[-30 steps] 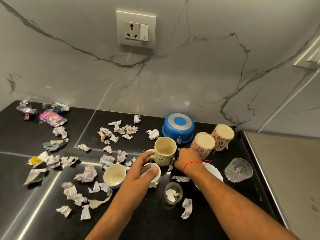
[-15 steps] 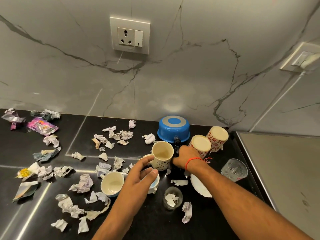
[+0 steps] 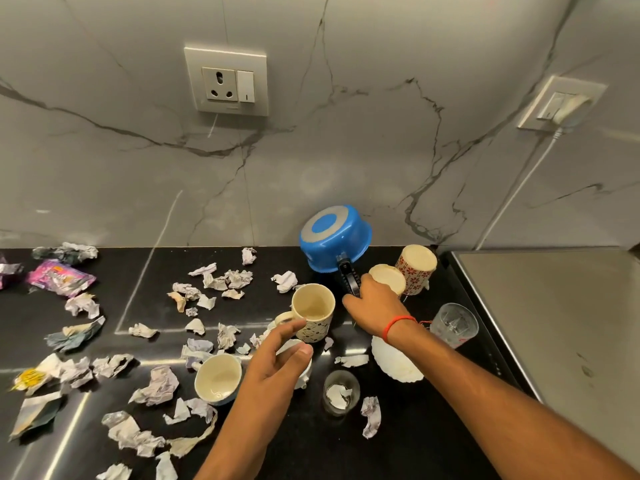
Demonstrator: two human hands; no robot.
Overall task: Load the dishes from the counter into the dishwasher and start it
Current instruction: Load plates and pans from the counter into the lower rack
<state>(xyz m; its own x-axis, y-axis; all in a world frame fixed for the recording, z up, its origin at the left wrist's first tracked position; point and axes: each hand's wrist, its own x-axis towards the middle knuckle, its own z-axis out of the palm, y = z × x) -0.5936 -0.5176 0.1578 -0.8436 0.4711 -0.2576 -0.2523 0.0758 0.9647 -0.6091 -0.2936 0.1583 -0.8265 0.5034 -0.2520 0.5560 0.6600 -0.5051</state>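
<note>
Landmark: blue saucepan [image 3: 334,237], smooth plastic-looking shell with a grey ring on its round base, upside down and tilted off the glossy black counter [image 3: 426,441], at the foot of the veined marble wall.

Black ribbed handle [image 3: 349,279]: juts from the saucepan's rim toward the viewer. Right hand [image 3: 375,308], red thread at the wrist, fingers curled round this handle.

Tall cream mug [image 3: 313,311]: cylindrical, patterned lower wall, upright, in front and slightly left of the saucepan.

Small white cup [image 3: 301,363]: in front of the saucepan, past the tall mug. Left hand [image 3: 277,363] above it, thumb and forefinger at its rim; whether they actually pinch it cannot be told.

Round cream cup [image 3: 218,377]: glossy, open mouth tipped up, left of the white cup.

Two red-flowered mugs [image 3: 414,271]: cylindrical, lying tilted, just right of the saucepan handle.

Clear faceted glass [image 3: 453,323]: right of the saucepan, nearer the viewer. Scalloped white plate [image 3: 398,363]: in front of the saucepan, partly under the right forearm. Short dark glass [image 3: 341,393]: crumpled paper inside, in front of the saucepan.

Crumpled paper scraps [image 3: 156,386]: grey-white, creased, scattered widely left of the saucepan. Shiny pink wrapper [image 3: 59,277]: far left.
</note>
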